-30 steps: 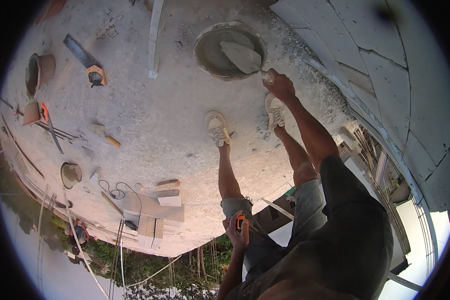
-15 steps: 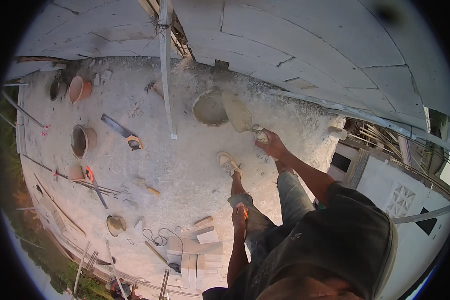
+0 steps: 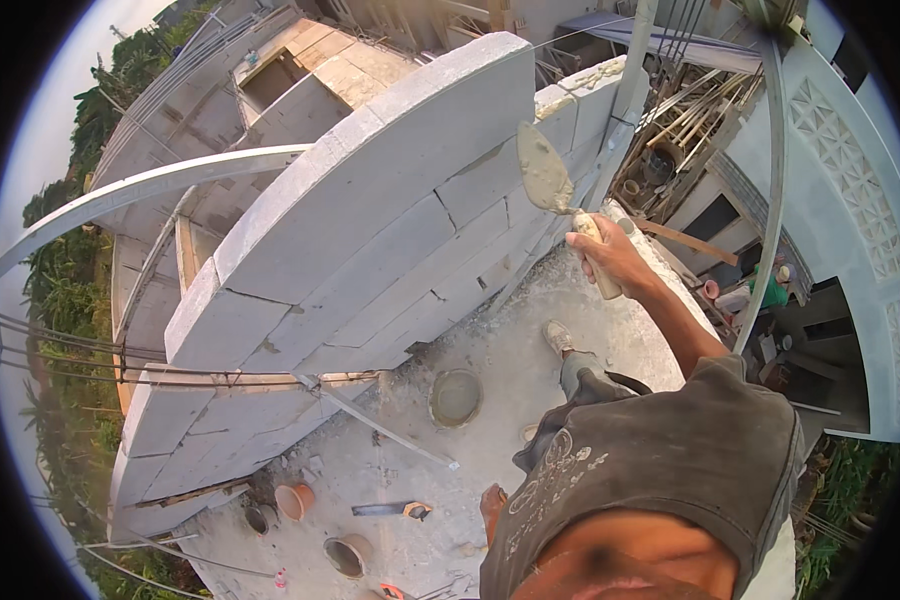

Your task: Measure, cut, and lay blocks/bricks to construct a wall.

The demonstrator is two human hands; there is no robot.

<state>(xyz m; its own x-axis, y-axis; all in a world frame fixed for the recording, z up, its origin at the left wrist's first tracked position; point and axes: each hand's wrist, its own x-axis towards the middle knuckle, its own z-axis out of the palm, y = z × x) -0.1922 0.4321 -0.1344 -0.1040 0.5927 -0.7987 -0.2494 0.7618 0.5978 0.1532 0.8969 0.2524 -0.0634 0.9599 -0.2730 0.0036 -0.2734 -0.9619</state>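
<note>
My right hand is wrapped round the handle of a trowel, whose raised blade carries grey mortar, beside the white block wall. Along the top of the wall's right part lies lumpy mortar. A round tub of mortar sits on the floor below, left of my feet. My left hand is low beside my body, mostly hidden by it, so I cannot make out what it holds.
A saw, an orange bucket and other buckets lie on the concrete floor. Steel bars and metal posts cross the wall. A person in green is below at right, near piled timber.
My right hand has lifted the trowel out of the tub up beside the wall's top. My view has swung up from the floor to the wall. The left hand's tape measure no longer shows.
</note>
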